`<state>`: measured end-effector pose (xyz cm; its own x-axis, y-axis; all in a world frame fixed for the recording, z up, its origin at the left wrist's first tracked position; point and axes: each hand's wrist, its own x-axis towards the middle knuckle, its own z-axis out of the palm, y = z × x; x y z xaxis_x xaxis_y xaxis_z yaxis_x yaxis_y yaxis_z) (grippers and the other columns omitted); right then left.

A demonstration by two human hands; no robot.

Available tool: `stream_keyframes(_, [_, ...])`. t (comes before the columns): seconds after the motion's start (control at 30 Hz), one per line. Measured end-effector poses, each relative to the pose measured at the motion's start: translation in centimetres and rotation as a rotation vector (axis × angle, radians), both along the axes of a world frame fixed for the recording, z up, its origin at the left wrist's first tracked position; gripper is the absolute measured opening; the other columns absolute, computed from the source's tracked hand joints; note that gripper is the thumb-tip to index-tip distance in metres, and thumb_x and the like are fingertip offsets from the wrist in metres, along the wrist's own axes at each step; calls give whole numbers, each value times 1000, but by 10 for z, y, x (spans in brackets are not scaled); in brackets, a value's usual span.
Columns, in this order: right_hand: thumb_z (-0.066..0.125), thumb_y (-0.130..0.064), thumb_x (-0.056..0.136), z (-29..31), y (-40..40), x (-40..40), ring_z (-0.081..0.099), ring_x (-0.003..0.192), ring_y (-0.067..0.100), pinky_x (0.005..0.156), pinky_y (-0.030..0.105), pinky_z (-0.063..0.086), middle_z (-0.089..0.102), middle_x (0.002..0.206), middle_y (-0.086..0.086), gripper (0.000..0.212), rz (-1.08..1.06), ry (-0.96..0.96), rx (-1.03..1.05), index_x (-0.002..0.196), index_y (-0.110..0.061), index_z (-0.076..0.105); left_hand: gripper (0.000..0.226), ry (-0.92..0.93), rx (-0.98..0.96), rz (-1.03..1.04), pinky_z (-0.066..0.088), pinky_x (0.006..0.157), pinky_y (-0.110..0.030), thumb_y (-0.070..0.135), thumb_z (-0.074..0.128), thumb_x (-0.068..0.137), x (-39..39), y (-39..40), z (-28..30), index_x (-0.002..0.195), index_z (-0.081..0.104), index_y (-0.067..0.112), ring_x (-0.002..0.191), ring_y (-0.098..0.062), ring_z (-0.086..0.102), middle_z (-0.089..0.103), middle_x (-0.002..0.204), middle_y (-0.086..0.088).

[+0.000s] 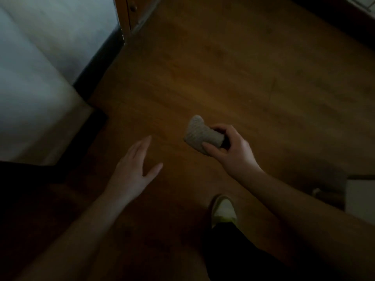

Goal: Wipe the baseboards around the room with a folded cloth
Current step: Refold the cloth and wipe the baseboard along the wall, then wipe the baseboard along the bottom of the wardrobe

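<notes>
Head view. We hold the folded cloth (pixel 203 136) in the right hand (pixel 229 147), above the wooden floor (pixel 243 67) and well apart from any wall. The thumb lies across the near face of the cloth and the curled fingers wrap its far edge, so the bundle is pinched at one end and the rest projects free. We judge that this grip keeps the fold closed and leaves the free end as the working end.

The long axis of the cloth runs from the hand toward the upper left of the frame. The rounded free end points up and left, roughly toward the dark baseboard (pixel 97 55) at the foot of the pale wall (pixel 40 78). The frame is dim and soft, so the number of folds cannot be told.

The left hand (pixel 134 167) is flat, with fingers straight and thumb spread, and holds nothing. It hangs above the floor between the cloth and the wall corner; we judge it is out for balance or to brace.

One white shoe (pixel 224 209) is planted on the floor below the right forearm.
</notes>
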<state>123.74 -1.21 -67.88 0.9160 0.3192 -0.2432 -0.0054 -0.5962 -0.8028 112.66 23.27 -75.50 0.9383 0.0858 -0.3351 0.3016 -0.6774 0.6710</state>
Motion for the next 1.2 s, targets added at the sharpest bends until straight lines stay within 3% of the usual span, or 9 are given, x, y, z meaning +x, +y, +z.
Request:
stream_keyframes(0.1, [78,-36,81,64,2,-43,58,100,-12,70,5,49,57,107,-35,43,-14,36,27,105,-59,51,94,14,-60,7,29,112,-38,76,44,76,-39,-8,77,154,2,43,145,-6,16,9,162,15])
stream_keyframes(0.3, [77,-28,83,212,12,-114,59,108,-1,86,20,54,60,115,-20,40,41,135,98,116,-44,60,110,-140,-83,-94,26,113,-28,69,61,71,-91,-1,256,157,13,20,146,-6,16,16,162,6])
stream_keyframes(0.4, [76,-27,84,286,13,-135,61,110,2,88,25,56,61,117,-18,41,107,199,175,121,-37,61,116,-172,-64,-169,22,113,-29,73,64,68,-106,1,345,158,5,27,147,1,7,7,163,14])
stream_keyframes(0.5, [75,-33,83,359,8,-147,62,108,1,83,20,55,62,115,-23,40,119,231,231,119,-44,60,117,-182,-82,-233,16,115,-29,75,65,68,-111,-7,425,157,2,33,148,4,2,0,161,25])
stream_keyframes(0.63, [75,-39,82,445,-10,-143,64,105,2,81,20,56,63,116,-23,39,135,257,285,118,-43,61,109,-98,-156,-294,26,119,-34,66,71,70,-96,-28,517,156,11,33,147,4,12,10,157,27])
stream_keyframes(0.77, [75,-41,82,504,-33,-106,68,104,11,86,34,58,68,115,-12,41,126,298,382,121,-34,63,86,-104,-180,-295,26,107,-4,59,68,79,-51,-50,586,150,25,35,140,14,19,18,152,34])
stream_keyframes(0.9, [75,-36,84,552,-68,-52,68,104,12,83,28,57,69,115,-9,39,154,321,434,121,-29,63,74,-86,-165,-247,36,97,-2,69,63,78,4,-81,638,140,35,41,127,18,36,33,136,45])
stream_keyframes(1.0, [76,-47,79,585,-97,-13,67,106,11,85,29,57,69,115,-10,49,167,306,430,123,-29,62,74,-87,-154,-221,41,90,-2,70,65,74,42,-107,666,137,39,42,118,20,43,40,123,50])
stream_keyframes(1.2, [77,-65,65,624,-117,41,64,109,2,87,22,55,66,115,-22,59,225,299,424,116,-45,54,73,-176,2,-240,33,84,8,78,49,74,98,-131,702,133,41,35,111,25,37,55,124,18])
